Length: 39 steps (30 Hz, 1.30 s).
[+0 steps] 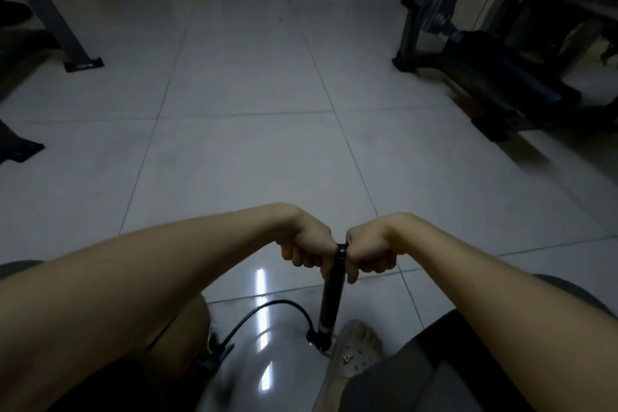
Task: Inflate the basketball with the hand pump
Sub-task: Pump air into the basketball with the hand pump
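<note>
Brownish and rounded, what may be the basketball [180, 334] is glimpsed low on the left. It is mostly hidden under the left forearm, so it cannot be told for sure. From there a black hose [277, 303] is seen arching over the glossy floor tiles [250, 110] to the foot of the hand pump [331, 294].

Now the grip: the left hand [306, 244] is clenched round one side of the handle [341, 248], fingers curled under. The pump is stood on the tiles, its top leaning a touch to the right. The other side of the handle is wrapped by the right hand [371, 252], fist fully closed. Just beside the pump's base a pale perforated clog [354, 348] is planted. At far right, dark gym equipment [485, 60] is parked.
</note>
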Tool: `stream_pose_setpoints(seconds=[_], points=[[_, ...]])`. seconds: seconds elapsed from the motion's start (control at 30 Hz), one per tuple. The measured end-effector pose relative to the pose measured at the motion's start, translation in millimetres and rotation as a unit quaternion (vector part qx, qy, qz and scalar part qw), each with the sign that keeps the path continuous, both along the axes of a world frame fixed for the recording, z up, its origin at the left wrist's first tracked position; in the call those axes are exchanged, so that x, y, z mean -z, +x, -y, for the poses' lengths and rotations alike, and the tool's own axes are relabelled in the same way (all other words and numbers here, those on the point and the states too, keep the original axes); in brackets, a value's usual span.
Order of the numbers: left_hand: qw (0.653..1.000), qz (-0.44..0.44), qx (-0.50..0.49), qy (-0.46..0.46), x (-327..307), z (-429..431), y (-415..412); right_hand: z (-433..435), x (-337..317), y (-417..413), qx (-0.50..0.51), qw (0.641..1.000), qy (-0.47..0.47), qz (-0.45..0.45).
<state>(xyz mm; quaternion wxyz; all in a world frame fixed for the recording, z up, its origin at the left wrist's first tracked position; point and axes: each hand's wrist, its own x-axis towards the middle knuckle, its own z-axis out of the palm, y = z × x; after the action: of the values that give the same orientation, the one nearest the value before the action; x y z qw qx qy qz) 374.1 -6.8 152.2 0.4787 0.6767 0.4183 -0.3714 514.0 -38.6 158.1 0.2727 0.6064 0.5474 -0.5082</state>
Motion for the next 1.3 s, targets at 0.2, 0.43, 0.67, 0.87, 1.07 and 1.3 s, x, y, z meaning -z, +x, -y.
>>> stream_pose_setpoints(seconds=[0.2, 0.43, 0.67, 0.87, 1.07, 1.3], points=[[0.999, 0.036, -0.002, 0.024, -117, -34, 0, -26, -124, 9, 0.003, 0.999, 0.047, -0.006], [0.999, 0.038, 0.019, 0.025, -77, -33, 4, -17, -87, 9, 0.023, 0.999, 0.043, -0.001], [0.999, 0.038, 0.018, -0.003, 7, -28, 10, -12, 2, 11, 0.046, 0.999, 0.018, -0.009], [0.999, 0.036, -0.005, 0.001, 61, -17, 9, -9, 55, 10, 0.03, 1.0, -0.006, -0.002], [1.0, 0.012, 0.004, -0.018, 49, -4, 9, 4, 49, 7, 0.03, 0.999, -0.011, 0.002], [1.0, 0.018, -0.006, -0.001, -62, -25, 3, -16, -68, 7, 0.014, 1.0, 0.027, -0.006]])
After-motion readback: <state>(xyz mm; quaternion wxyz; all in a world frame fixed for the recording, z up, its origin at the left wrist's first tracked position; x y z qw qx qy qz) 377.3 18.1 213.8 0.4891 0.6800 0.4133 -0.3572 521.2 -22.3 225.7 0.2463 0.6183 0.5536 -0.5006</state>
